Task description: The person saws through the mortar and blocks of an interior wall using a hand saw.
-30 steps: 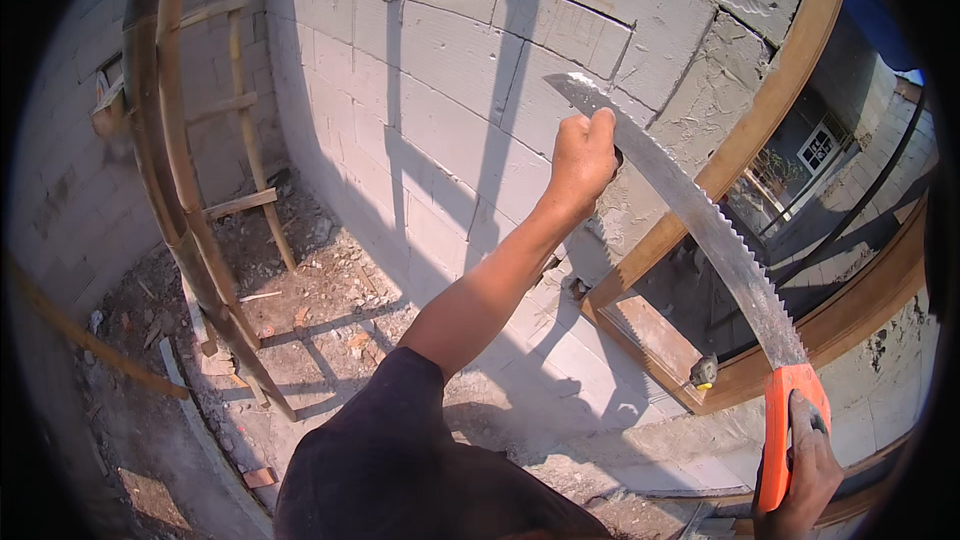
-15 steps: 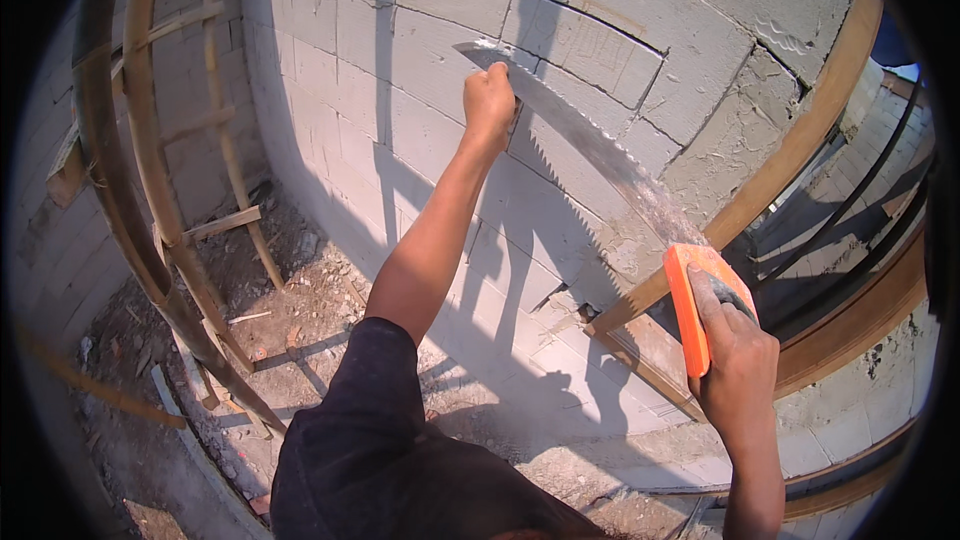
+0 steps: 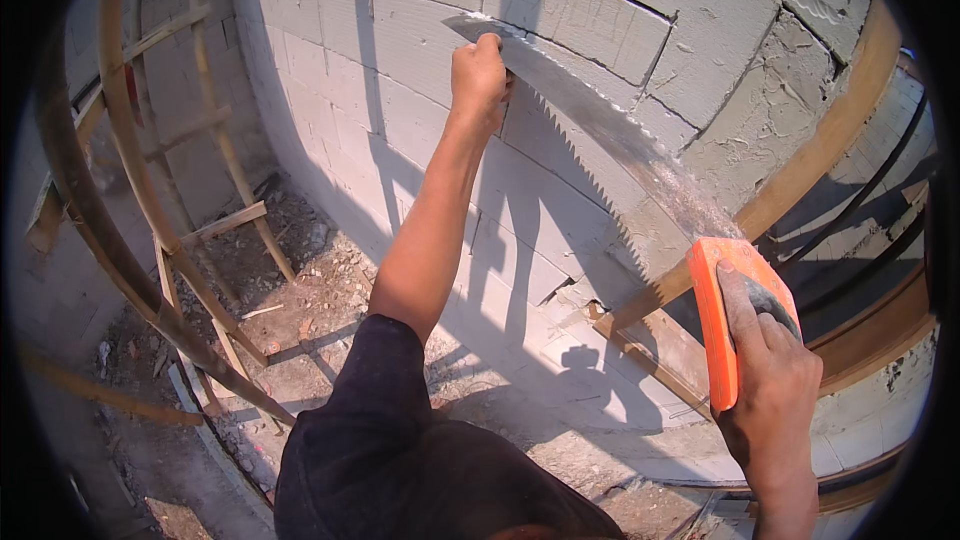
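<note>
A long hand saw (image 3: 605, 115) with a grey, dusty blade lies slantwise in front of the pale block wall (image 3: 430, 35). My right hand (image 3: 775, 365) wraps round its orange handle, the thumb along the side. Toward the far left end, my left hand (image 3: 478, 80) is closed at the blade near its tip; its fingertips are partly hidden. White powder lines the blade's upper edge. A jagged, toothed shadow falls on the wall below the blade. Whether the blade touches the wall I cannot tell.
A wooden frame (image 3: 830, 145) borders an opening on the right, with dark curved strips beyond it. Wooden scaffold poles (image 3: 150, 180) stand on the left. Rubble (image 3: 300, 315) and wood scraps cover the ground below. Rough mortar (image 3: 765, 105) fills a patch beside the frame.
The view has shifted a little. My right hand and the saw handle have moved right and slightly down; my left hand and the blade tip appear slightly higher and farther left.
</note>
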Demonstrator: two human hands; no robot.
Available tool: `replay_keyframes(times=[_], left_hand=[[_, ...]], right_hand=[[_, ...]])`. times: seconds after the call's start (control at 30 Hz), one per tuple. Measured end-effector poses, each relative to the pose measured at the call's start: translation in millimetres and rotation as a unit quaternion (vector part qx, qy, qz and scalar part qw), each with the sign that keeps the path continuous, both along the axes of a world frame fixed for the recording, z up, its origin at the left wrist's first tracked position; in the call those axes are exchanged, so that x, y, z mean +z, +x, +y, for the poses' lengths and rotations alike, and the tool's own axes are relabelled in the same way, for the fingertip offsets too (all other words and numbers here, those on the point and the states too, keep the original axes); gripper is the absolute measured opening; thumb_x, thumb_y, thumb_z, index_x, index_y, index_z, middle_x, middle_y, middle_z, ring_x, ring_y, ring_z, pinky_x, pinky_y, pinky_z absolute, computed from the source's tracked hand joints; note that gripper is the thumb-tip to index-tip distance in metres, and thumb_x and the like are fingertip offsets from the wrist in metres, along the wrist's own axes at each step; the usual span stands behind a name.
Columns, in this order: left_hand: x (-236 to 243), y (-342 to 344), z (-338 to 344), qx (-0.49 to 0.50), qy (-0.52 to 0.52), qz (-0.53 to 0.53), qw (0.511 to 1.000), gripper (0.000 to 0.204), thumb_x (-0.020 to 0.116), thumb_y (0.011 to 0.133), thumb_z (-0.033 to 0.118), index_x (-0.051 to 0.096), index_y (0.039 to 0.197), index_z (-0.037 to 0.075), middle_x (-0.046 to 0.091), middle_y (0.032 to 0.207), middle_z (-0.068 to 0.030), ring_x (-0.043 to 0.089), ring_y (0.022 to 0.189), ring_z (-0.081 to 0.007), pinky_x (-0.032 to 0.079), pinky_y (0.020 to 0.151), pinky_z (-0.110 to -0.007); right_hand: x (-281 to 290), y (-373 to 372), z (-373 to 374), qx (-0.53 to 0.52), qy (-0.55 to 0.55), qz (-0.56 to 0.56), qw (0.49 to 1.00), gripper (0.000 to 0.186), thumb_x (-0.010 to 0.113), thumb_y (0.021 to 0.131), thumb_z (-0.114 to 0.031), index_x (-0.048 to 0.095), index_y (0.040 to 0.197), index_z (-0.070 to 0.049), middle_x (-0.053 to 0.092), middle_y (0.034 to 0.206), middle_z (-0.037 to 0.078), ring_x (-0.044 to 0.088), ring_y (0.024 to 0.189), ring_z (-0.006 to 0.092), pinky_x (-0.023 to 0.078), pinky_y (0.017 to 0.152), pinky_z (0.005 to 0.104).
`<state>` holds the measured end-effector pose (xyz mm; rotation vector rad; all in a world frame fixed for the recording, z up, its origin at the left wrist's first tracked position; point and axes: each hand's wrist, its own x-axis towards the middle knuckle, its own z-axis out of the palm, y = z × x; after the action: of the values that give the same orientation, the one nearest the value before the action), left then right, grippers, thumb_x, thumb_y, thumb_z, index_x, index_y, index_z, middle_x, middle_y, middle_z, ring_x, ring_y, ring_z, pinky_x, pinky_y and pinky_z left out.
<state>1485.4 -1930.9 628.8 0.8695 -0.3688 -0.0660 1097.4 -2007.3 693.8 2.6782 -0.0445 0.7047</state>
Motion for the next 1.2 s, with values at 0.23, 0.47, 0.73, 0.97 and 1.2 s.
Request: replay_keyframes(times=[0.23, 0.47, 0.73, 0.97, 1.2], left_hand=[[17, -47, -27, 0.012, 0.025, 0.014, 1.0, 0.028, 0.042, 0.096, 0.016, 0.04, 0.068, 0.013, 0.032, 0.056, 0.0044, 0.024, 0.044, -0.0078, 0.018, 0.042, -0.029], [4, -140, -65, -0.018, 0.014, 0.004, 1.0, 0.028, 0.041, 0.094, 0.016, 0.041, 0.066, 0.012, 0.035, 0.056, 0.0047, 0.026, 0.044, -0.0073, 0.02, 0.043, -0.029], [-23, -194, -82, -0.066, -0.032, -0.023, 0.997, 0.035, 0.045, 0.096, 0.019, 0.041, 0.063, 0.013, 0.035, 0.051, 0.0046, 0.028, 0.041, -0.0065, 0.022, 0.04, -0.027], [-8, -62, 0, 0.013, -0.021, -0.009, 1.0, 0.034, 0.046, 0.094, 0.019, 0.038, 0.061, 0.013, 0.035, 0.051, 0.004, 0.028, 0.041, -0.0077, 0.019, 0.039, -0.029], [7, -3, -8, 0.027, 0.01, -0.008, 1.0, 0.029, 0.045, 0.094, 0.017, 0.041, 0.066, 0.013, 0.035, 0.054, 0.0049, 0.026, 0.042, -0.007, 0.018, 0.039, -0.027]], right_hand=[[20, -44, -19, -0.077, 0.062, 0.062, 0.993, 0.069, 0.066, 0.073, 0.0, 0.051, 0.139, -0.01, 0.062, 0.081, 0.018, 0.062, 0.076, 0.039, 0.049, 0.069, 0.0455], [10, -137, -49, -0.132, 0.072, 0.066, 0.986, 0.073, 0.063, 0.069, 0.005, 0.053, 0.139, -0.01, 0.062, 0.083, 0.02, 0.061, 0.075, 0.0377, 0.051, 0.071, 0.0404], [0, -212, -54, -0.1, -0.046, 0.055, 0.992, 0.037, 0.069, 0.083, -0.018, 0.065, 0.119, -0.011, 0.068, 0.103, 0.012, 0.067, 0.093, 0.0325, 0.055, 0.082, 0.0424], [-11, -60, -27, -0.013, 0.012, 0.008, 1.0, 0.067, 0.072, 0.068, -0.006, 0.059, 0.134, -0.009, 0.058, 0.074, 0.008, 0.06, 0.061, 0.0257, 0.048, 0.057, 0.0387], [2, -5, -21, -0.008, 0.05, -0.001, 0.999, 0.067, 0.072, 0.071, -0.012, 0.056, 0.136, -0.011, 0.055, 0.074, 0.007, 0.061, 0.069, 0.0263, 0.049, 0.057, 0.0389]])
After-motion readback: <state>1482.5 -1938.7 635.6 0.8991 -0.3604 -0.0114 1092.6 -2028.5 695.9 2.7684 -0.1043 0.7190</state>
